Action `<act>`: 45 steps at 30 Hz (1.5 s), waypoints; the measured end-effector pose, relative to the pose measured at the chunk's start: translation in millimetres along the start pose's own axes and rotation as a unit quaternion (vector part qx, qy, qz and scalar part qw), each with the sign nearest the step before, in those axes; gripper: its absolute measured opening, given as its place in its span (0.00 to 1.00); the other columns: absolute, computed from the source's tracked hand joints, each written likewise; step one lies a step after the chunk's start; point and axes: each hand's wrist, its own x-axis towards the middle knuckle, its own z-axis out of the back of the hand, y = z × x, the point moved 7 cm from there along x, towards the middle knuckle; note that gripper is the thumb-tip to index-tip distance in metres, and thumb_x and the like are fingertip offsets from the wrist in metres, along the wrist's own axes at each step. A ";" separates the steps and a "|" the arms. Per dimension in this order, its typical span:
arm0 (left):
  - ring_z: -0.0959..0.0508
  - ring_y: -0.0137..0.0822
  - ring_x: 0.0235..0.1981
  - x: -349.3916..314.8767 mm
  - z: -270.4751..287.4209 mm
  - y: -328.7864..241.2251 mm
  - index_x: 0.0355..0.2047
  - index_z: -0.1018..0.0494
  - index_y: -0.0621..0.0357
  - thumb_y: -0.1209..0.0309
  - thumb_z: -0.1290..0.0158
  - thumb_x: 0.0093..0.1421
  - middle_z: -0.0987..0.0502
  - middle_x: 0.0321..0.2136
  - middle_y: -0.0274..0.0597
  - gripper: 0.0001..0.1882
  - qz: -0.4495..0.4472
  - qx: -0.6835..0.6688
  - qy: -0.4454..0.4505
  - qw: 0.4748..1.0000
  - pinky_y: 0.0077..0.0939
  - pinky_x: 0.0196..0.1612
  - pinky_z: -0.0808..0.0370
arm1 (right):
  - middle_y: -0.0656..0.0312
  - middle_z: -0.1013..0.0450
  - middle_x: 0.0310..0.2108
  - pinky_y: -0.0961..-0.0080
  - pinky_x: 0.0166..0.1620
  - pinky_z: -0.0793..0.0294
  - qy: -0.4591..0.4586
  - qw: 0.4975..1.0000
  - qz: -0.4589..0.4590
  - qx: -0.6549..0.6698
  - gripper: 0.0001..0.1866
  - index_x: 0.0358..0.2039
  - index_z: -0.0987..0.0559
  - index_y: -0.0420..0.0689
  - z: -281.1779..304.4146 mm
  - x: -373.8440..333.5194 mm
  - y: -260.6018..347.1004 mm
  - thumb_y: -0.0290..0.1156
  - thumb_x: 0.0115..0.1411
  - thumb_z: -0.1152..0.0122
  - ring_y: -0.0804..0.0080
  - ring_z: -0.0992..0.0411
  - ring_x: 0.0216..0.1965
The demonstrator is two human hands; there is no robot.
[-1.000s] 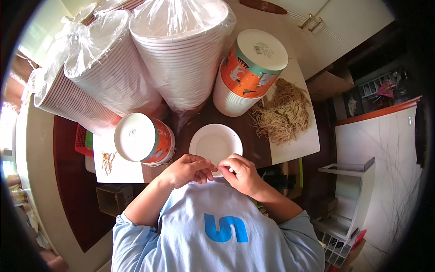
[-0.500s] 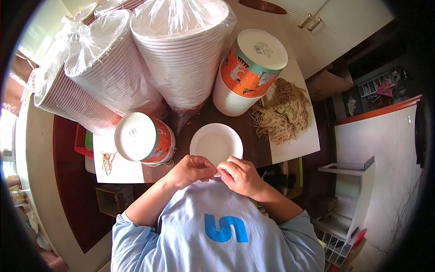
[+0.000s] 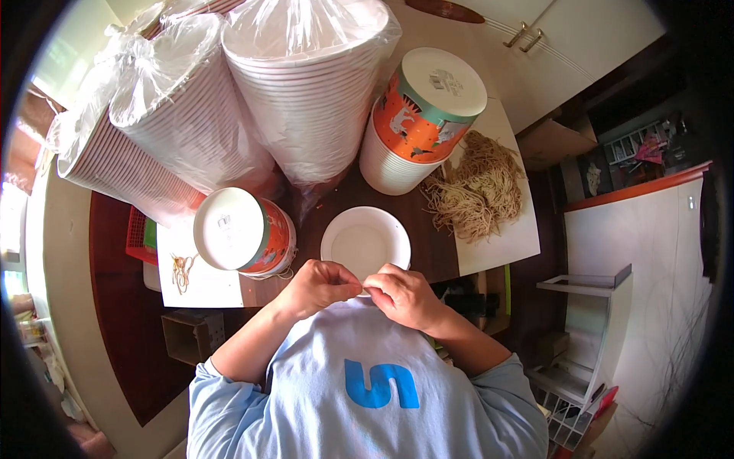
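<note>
My left hand [image 3: 326, 289] and my right hand [image 3: 407, 297] meet in front of my chest, fingertips pinched together. Whatever sits between the fingers is too small to make out. Just beyond them a white paper bucket [image 3: 365, 239] stands mouth up, its near rim partly covered by my hands. To the left, an upturned orange and green paper bucket [image 3: 277, 239] shows its white base, with some thin cord near its lower edge. At the right is a tangled heap of tan cord [image 3: 482, 187].
Tall stacks of white paper buckets [image 3: 306, 99] in clear plastic bags fill the back left. Behind the cord, upturned orange buckets [image 3: 417, 126] are stacked. A small bunch of cord [image 3: 182, 274] lies on the table's left end. A cardboard box [image 3: 191, 336] sits below.
Almost nothing differs. My pinched fingers have shifted very slightly, and the buckets and cord stay where they were.
</note>
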 end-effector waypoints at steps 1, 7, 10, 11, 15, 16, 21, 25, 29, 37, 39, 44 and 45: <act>0.26 0.21 0.26 0.2 -0.2 0.1 0.30 0.23 0.65 0.76 0.42 0.55 0.23 0.24 0.34 0.05 -0.009 0.003 0.001 1.000 0.15 0.31 0.29 | 0.63 0.34 0.24 0.72 0.25 0.27 0.000 1.000 0.000 0.000 0.12 0.34 0.27 0.45 -0.3 -0.3 -0.2 0.22 0.49 0.37 0.66 0.28 0.22; 0.28 0.19 0.25 -0.5 -2.3 -2.5 0.28 0.23 0.65 0.73 0.41 0.54 0.23 0.23 0.32 0.06 -0.022 0.042 -0.013 0.999 0.15 0.30 0.29 | 0.63 0.35 0.24 0.73 0.22 0.28 0.006 0.999 0.014 -0.030 0.10 0.33 0.27 0.45 -2.2 -3.5 -1.2 0.24 0.50 0.36 0.67 0.30 0.20; 0.27 0.20 0.26 -7.1 -3.7 -11.3 0.28 0.23 0.65 0.74 0.42 0.53 0.23 0.23 0.34 0.05 -0.048 0.116 -0.034 0.992 0.15 0.29 0.28 | 0.64 0.35 0.24 0.73 0.22 0.28 0.011 0.999 0.020 -0.044 0.10 0.32 0.27 0.45 -3.3 -4.1 -0.1 0.24 0.50 0.36 0.68 0.30 0.19; 0.25 0.22 0.26 -9.4 -5.1 -15.4 0.28 0.23 0.65 0.76 0.42 0.53 0.22 0.25 0.36 0.04 -0.066 0.160 -0.046 0.984 0.16 0.29 0.28 | 0.64 0.36 0.24 0.73 0.22 0.28 0.011 0.999 0.020 -0.046 0.10 0.32 0.27 0.45 -3.3 -4.5 0.1 0.24 0.49 0.36 0.68 0.30 0.19; 0.23 0.30 0.24 -21.0 -14.6 -37.5 0.28 0.23 0.63 0.77 0.41 0.49 0.23 0.23 0.40 0.05 -0.222 0.299 -0.106 0.922 0.21 0.29 0.26 | 0.63 0.35 0.23 0.72 0.23 0.28 0.023 0.999 0.000 -0.048 0.08 0.30 0.27 0.45 -5.6 -4.7 -1.1 0.24 0.50 0.37 0.67 0.28 0.21; 0.23 0.34 0.24 -23.9 -18.4 -42.3 0.27 0.23 0.62 0.77 0.41 0.47 0.23 0.23 0.41 0.05 -0.284 0.346 -0.119 0.886 0.24 0.29 0.26 | 0.63 0.35 0.23 0.72 0.23 0.28 0.023 0.999 0.000 -0.048 0.08 0.30 0.27 0.45 -5.6 -4.7 -1.2 0.24 0.50 0.37 0.67 0.28 0.21; 0.24 0.40 0.25 -23.5 -30.5 -47.7 0.26 0.24 0.58 0.78 0.42 0.45 0.24 0.22 0.39 0.05 -0.390 0.447 -0.151 0.791 0.31 0.33 0.27 | 0.56 0.29 0.26 0.70 0.28 0.27 0.018 0.978 -0.168 0.124 0.04 0.28 0.25 0.40 -10.1 -10.5 -30.2 0.23 0.51 0.40 0.59 0.26 0.26; 0.26 0.41 0.35 8.8 -30.7 -54.1 0.30 0.24 0.54 0.74 0.41 0.43 0.26 0.33 0.39 0.11 -0.408 0.511 -0.144 0.742 0.35 0.40 0.31 | 0.52 0.26 0.27 0.70 0.32 0.27 -0.022 0.957 -0.258 0.131 0.03 0.27 0.23 0.38 4.3 -13.6 -56.3 0.22 0.52 0.42 0.57 0.25 0.29; 0.30 0.44 0.45 65.5 -36.3 -80.5 0.37 0.25 0.52 0.72 0.42 0.43 0.29 0.42 0.41 0.17 -0.442 0.569 -0.144 0.679 0.37 0.46 0.33 | 0.53 0.25 0.26 0.73 0.31 0.27 -0.072 0.948 -0.290 0.108 0.04 0.28 0.23 0.38 26.3 -18.4 -79.5 0.24 0.53 0.41 0.64 0.25 0.27; 0.26 0.48 0.29 114.9 6.7 -52.1 0.25 0.26 0.61 0.74 0.46 0.47 0.28 0.24 0.48 0.04 -0.373 0.492 -0.131 0.775 0.39 0.34 0.27 | 0.55 0.25 0.26 0.74 0.29 0.27 -0.121 0.945 -0.292 0.088 0.05 0.29 0.23 0.38 41.3 -29.0 -94.6 0.26 0.54 0.40 0.66 0.25 0.26; 0.24 0.48 0.28 101.4 22.9 -43.1 0.26 0.25 0.64 0.74 0.46 0.48 0.26 0.25 0.51 0.06 -0.299 0.442 -0.148 0.832 0.35 0.33 0.26 | 0.55 0.25 0.26 0.74 0.29 0.27 -0.124 0.943 -0.296 0.091 0.05 0.28 0.23 0.38 39.6 -25.7 -90.3 0.26 0.54 0.40 0.66 0.25 0.26; 0.24 0.27 0.27 65.2 39.5 3.3 0.39 0.27 0.69 0.73 0.46 0.55 0.22 0.26 0.43 0.13 -0.135 0.242 -0.197 0.940 0.23 0.32 0.26 | 0.60 0.25 0.25 0.80 0.30 0.30 -0.102 0.946 -0.281 0.121 0.06 0.31 0.22 0.39 4.3 -9.5 -89.5 0.27 0.54 0.39 0.77 0.29 0.25; 0.24 0.27 0.27 61.8 37.7 10.1 0.39 0.27 0.69 0.73 0.46 0.55 0.22 0.26 0.43 0.13 -0.130 0.245 -0.194 0.941 0.23 0.32 0.26 | 0.59 0.25 0.26 0.79 0.30 0.30 -0.108 0.943 -0.286 0.130 0.06 0.30 0.21 0.38 -7.8 -8.8 -97.2 0.27 0.54 0.39 0.77 0.29 0.25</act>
